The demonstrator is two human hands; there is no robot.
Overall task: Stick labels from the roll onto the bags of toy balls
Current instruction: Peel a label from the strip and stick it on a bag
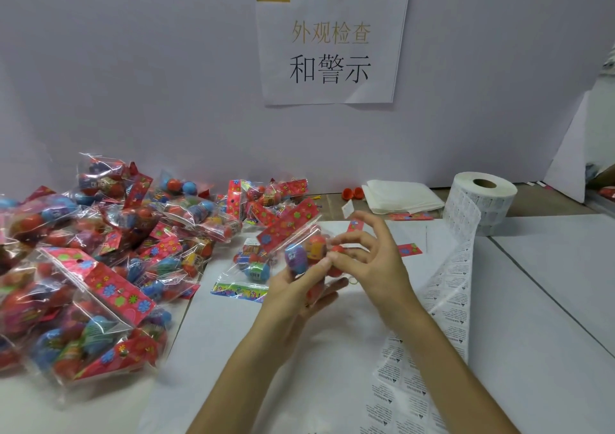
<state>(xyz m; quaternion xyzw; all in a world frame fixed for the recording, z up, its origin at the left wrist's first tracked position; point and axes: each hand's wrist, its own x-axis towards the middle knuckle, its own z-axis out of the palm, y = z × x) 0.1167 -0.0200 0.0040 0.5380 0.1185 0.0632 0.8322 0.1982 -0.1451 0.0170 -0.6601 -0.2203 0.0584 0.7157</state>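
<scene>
One label roll (482,197), one stack of white sheets (402,197), one paper sign (331,44), two hands, left hand (293,289) and right hand (377,262), one held bag (293,225); piled bags (100,267) beyond counting.

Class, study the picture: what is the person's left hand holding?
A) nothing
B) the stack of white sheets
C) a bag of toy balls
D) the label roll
C: the left hand grips a bag of toy balls from below with its thumb on the front, while the label roll stands apart at the back right.
</scene>
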